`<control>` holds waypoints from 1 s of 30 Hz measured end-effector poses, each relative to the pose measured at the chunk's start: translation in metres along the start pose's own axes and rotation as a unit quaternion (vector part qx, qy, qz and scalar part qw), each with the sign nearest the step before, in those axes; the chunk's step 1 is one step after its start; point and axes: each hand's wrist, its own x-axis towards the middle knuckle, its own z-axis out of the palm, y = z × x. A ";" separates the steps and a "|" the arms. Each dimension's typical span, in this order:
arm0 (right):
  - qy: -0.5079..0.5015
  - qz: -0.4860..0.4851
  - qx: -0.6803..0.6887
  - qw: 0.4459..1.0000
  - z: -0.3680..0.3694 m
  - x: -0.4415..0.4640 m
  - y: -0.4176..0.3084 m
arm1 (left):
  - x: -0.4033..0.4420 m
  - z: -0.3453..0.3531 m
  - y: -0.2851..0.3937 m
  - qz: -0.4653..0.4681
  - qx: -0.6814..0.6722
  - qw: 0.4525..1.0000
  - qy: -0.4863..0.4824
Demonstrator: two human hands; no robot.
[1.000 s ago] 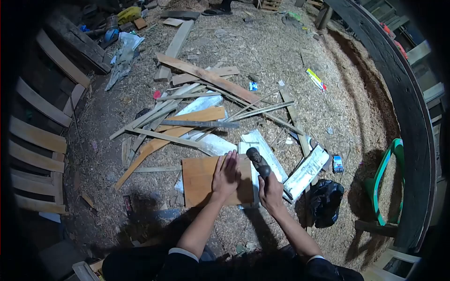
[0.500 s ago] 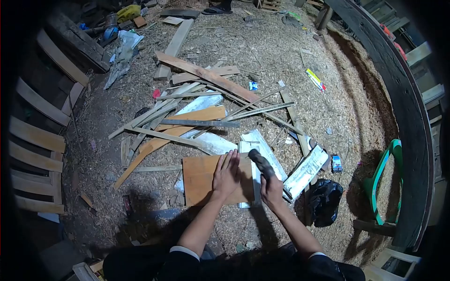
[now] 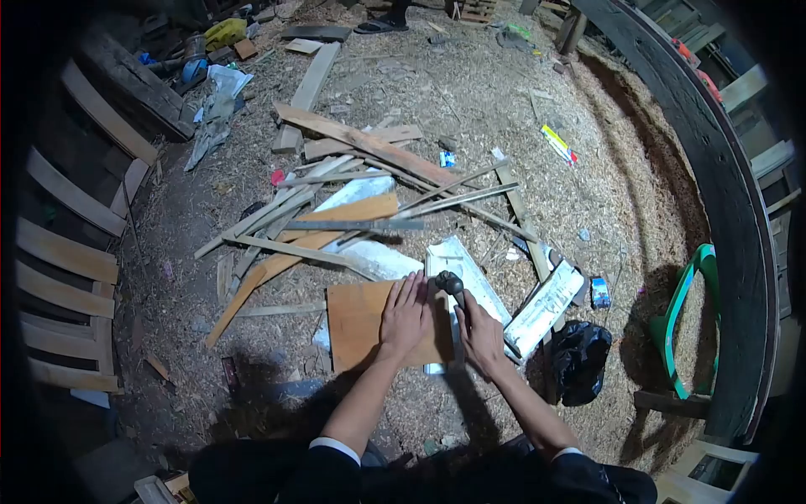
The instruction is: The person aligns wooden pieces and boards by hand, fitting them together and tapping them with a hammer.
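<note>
My left hand lies flat on a square brown wooden board, fingers together and stretched forward. In my right hand is a hammer with a dark head, held just past the board's far right corner. Its handle runs back into my closed fingers. Whether the head touches the board cannot be made out. The board's right side lies over a long white-painted panel. A second white-painted piece rests to the right of my right hand.
A loose pile of wooden strips spreads beyond the board over shavings. To the right are a black plastic bag, a blue packet and a green curved frame. Slatted wood stands left. A person's sandalled foot is far ahead.
The hammer's head has swung from a blurred, tilted position to a sharper one nearer the board's corner. My right hand has turned slightly; my left hand stays on the board.
</note>
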 end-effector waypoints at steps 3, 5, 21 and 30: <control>0.119 -0.048 0.051 0.990 -0.009 0.005 -0.013 | 0.006 0.001 -0.004 -0.001 -0.003 1.000 -0.020; 0.140 -0.070 0.084 0.984 -0.021 0.005 -0.021 | 0.010 0.000 -0.005 -0.001 -0.036 0.999 0.003; 0.014 -0.019 0.002 1.000 0.007 0.004 0.013 | 0.017 0.002 -0.006 0.003 -0.019 1.000 -0.013; 0.158 -0.124 0.087 0.976 0.007 -0.004 0.019 | 0.016 0.005 -0.011 0.015 -0.073 0.997 0.023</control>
